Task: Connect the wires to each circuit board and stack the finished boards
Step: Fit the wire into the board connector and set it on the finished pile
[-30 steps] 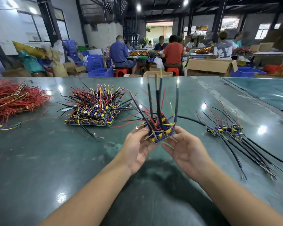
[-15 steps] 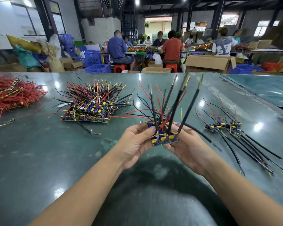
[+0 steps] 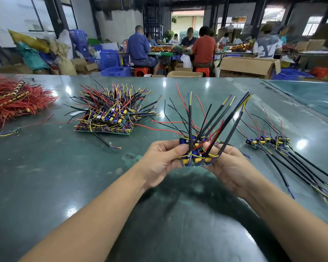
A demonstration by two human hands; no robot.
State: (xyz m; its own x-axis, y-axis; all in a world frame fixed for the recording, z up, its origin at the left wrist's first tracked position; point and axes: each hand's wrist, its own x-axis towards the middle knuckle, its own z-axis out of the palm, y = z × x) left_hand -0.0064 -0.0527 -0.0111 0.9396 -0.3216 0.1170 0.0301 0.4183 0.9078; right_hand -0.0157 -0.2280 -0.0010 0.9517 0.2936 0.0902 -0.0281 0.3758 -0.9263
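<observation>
Nearest, the left hand (image 3: pixel 162 159) and right hand (image 3: pixel 228 166) pinch 1 circuit board (image 3: pixel 195 157) between them, held clear above the green table (image 3: pixel 46 186); thumb and fingers of each hand curl onto its edges. Its sleeved black wires (image 3: pixel 219 127) fan upward, apparently connected. Right, a row of wired boards (image 3: pixel 267 141) lies unstacked. Far left, the stack of finished boards (image 3: pixel 110 118) rests on the table. Farthest left lies a heap of red wires (image 3: pixel 13 103). Judgement: task well underway; more boards remain.
</observation>
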